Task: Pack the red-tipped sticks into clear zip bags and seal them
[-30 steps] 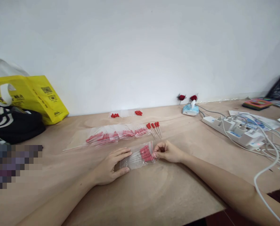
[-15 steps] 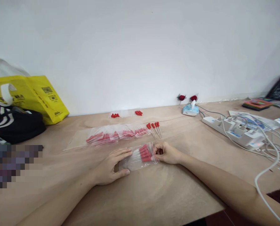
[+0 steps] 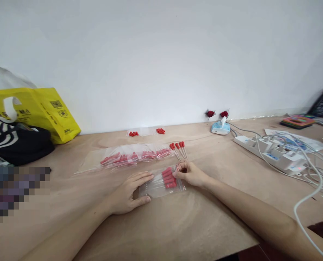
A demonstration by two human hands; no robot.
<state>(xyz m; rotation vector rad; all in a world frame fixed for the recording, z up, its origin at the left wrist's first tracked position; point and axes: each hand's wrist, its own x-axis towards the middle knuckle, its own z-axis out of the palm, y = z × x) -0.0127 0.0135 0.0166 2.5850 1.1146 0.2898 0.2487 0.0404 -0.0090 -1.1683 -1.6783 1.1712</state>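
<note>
A clear zip bag [image 3: 156, 183] lies flat on the wooden table, with several red-capped droppers [image 3: 169, 177] inside, caps toward its right end. My left hand [image 3: 131, 192] rests at the bag's left end, thumb and fingers apart. At the right end, the fingers of my right hand [image 3: 187, 174] are pinched on the bag's zip edge. Just beyond that hand lie several loose red-capped droppers [image 3: 181, 145]. Behind the bag, a row of overlapping filled zip bags [image 3: 136, 154] stretches to the left.
Two small bags of red caps [image 3: 133, 133] [image 3: 160, 131] lie near the wall. A yellow bag [image 3: 55, 116] and black striped bag [image 3: 28, 145] stand left. Right are a tissue pack [image 3: 220, 127], a white power strip [image 3: 270, 154] and cables. Two dark red flowers [image 3: 210, 114] touch the wall.
My right thumb has moved left onto the bag near the red caps, and the bag's right end shows further below my right hand. My left hand stays in place.
</note>
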